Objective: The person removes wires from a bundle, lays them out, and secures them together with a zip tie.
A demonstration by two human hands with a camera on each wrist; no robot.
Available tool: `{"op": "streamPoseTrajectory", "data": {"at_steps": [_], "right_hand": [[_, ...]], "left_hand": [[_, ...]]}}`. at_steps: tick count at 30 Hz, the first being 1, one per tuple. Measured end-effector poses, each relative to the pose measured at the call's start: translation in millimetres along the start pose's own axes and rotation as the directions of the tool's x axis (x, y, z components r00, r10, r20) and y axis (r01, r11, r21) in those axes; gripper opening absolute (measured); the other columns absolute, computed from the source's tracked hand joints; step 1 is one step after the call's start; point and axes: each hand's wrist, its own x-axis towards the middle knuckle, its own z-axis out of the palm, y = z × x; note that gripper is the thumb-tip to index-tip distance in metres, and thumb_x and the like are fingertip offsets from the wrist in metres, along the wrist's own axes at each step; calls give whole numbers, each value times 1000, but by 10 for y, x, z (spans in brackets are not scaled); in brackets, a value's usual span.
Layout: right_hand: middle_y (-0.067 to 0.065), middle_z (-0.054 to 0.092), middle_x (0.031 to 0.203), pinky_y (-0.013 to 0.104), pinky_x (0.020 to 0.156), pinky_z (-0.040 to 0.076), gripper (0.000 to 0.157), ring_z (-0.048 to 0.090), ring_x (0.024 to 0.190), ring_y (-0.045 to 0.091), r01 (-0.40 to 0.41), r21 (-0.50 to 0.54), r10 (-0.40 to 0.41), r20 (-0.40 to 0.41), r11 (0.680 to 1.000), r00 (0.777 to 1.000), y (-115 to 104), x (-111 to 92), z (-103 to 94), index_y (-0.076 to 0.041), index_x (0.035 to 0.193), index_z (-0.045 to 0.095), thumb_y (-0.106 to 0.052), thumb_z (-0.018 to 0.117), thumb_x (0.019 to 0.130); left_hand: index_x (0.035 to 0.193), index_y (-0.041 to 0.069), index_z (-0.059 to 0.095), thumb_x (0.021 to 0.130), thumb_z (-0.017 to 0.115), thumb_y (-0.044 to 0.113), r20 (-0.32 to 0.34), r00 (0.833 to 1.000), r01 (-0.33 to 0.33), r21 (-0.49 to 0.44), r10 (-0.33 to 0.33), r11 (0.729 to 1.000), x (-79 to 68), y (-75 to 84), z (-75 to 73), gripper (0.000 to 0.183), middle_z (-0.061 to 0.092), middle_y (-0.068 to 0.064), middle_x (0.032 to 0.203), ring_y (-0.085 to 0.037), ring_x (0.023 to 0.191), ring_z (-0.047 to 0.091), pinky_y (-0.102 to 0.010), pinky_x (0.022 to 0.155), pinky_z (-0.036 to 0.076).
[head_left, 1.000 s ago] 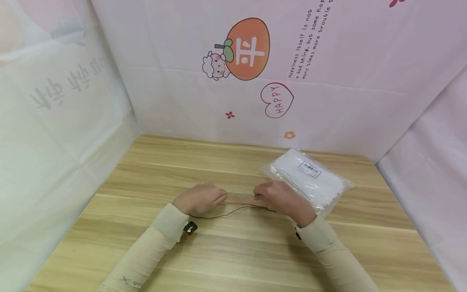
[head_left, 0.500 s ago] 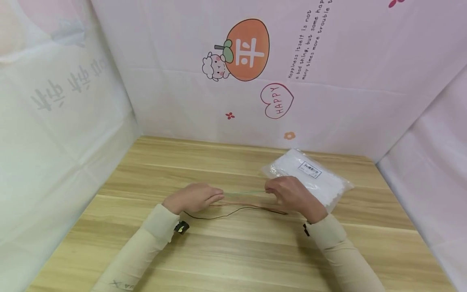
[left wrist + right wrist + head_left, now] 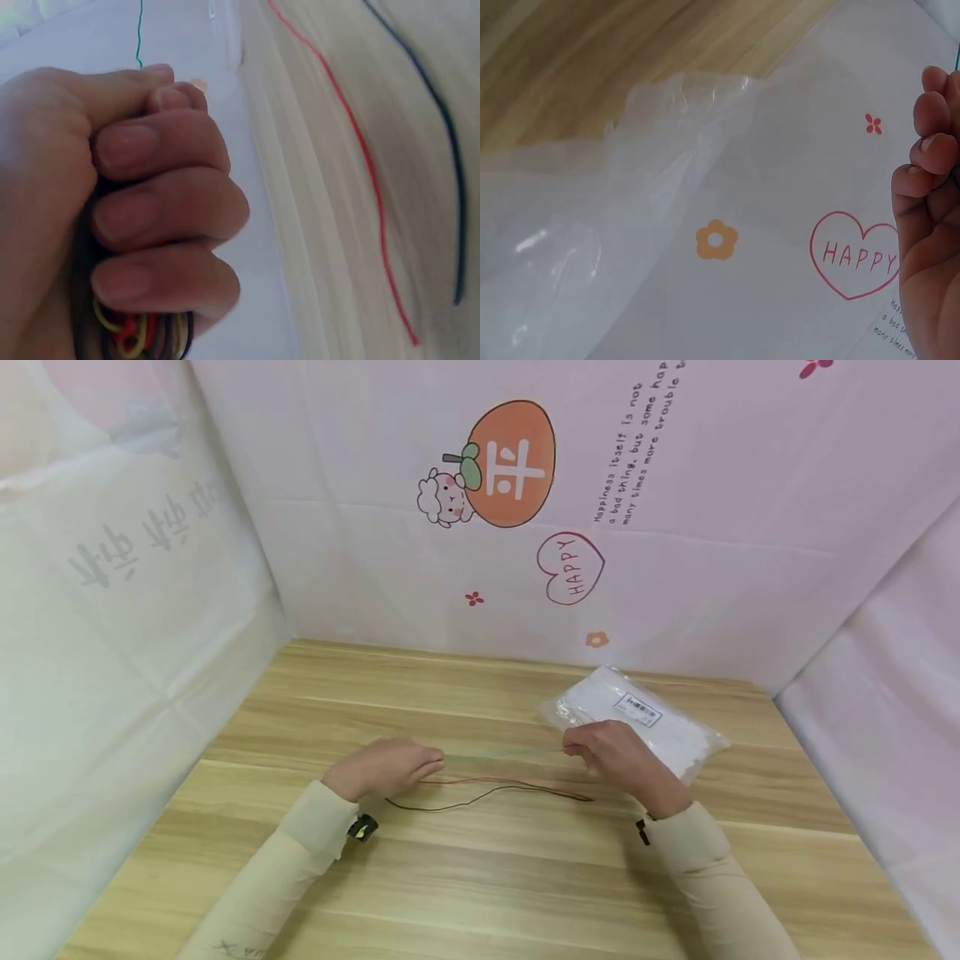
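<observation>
A thin green string (image 3: 498, 757) stretches between my two hands above the table. My left hand (image 3: 386, 764) pinches one end between thumb and forefinger. In the left wrist view, its other fingers curl over a bundle of looped yellow, red and black strings (image 3: 135, 332), mostly hidden in the palm. The other end is pinched by my right hand (image 3: 622, 764), only partly in sight in the right wrist view. Below the green string, a red string (image 3: 371, 172) and a dark string (image 3: 454, 142) lie loose and wavy on the wood, roughly side by side.
Behind my right hand lies a clear plastic bag (image 3: 663, 727) of white contents with a barcode label (image 3: 637, 708). A printed cloth (image 3: 360, 568) closes off the back of the wooden table (image 3: 480, 885), and more cloth hangs at both sides.
My hands have moved apart, left hand leftward and right hand rightward, so a longer stretch of green string shows between them. The red and dark strings stay on the table.
</observation>
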Motion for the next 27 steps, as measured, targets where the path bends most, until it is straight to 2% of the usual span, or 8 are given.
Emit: {"op": "streamPoseTrajectory", "data": {"at_steps": [5, 11, 15, 18, 19, 22, 27], "right_hand": [[-4, 66, 69, 27, 60, 49, 30, 48, 63, 2, -48, 7, 48, 6, 999, 999, 65, -95, -12, -14, 73, 61, 9, 78, 83], [-4, 67, 70, 27, 63, 49, 27, 47, 64, 1, -86, 51, 84, 32, 995, 996, 119, -145, -25, -15, 75, 64, 6, 76, 87], [-4, 64, 68, 26, 63, 48, 27, 45, 64, 1, -78, 58, 78, 16, 995, 997, 136, -143, -13, -15, 75, 64, 6, 76, 87], [-4, 64, 69, 26, 63, 49, 27, 46, 64, 0, -71, 63, 70, 16, 995, 997, 144, -140, 1, -15, 76, 64, 7, 76, 87], [-4, 65, 69, 27, 63, 49, 26, 46, 64, 0, -74, 65, 73, 17, 995, 997, 145, -141, 4, -15, 76, 65, 7, 76, 87], [-4, 67, 70, 28, 64, 52, 26, 49, 65, 1, -79, 69, 78, 21, 995, 997, 151, -146, 17, -14, 77, 67, 9, 74, 87], [-3, 71, 74, 32, 66, 54, 26, 54, 67, 1, -85, 79, 83, 28, 993, 996, 155, -168, 38, -13, 78, 69, 11, 73, 87]], "left_hand": [[85, 17, 47, 116, 41, 28, -7, 1000, -2, -14, 2, 1000, -94, -67, 1, 33, 33, 10, 70, -5, 63, 34, -27, 65, 38], [88, 13, 56, 116, 42, 26, 4, 1000, 7, -23, -7, 1000, -217, -150, -25, 33, 34, 10, 70, -5, 64, 38, -30, 68, 43], [101, 14, 66, 115, 42, 27, -10, 1000, 11, -29, -11, 1000, -263, -178, -30, 31, 52, 7, 77, -8, 75, 55, -39, 80, 54], [120, 11, 71, 115, 42, 27, -19, 999, 44, -19, -44, 999, -311, -203, -21, 33, 74, 0, 101, -19, 99, 71, -48, 98, 57], [126, 10, 71, 115, 42, 27, -18, 998, 53, -23, -54, 998, -326, -214, -18, 35, 76, -4, 110, -24, 107, 72, -50, 102, 56], [134, 8, 69, 115, 41, 27, -22, 997, 67, -31, -68, 997, -363, -247, -10, 38, 75, -7, 122, -29, 117, 71, -53, 106, 54], [132, 8, 69, 116, 40, 28, -31, 998, 61, -58, -63, 996, -398, -295, -16, 39, 75, -5, 114, -25, 112, 72, -53, 105, 55]]}}
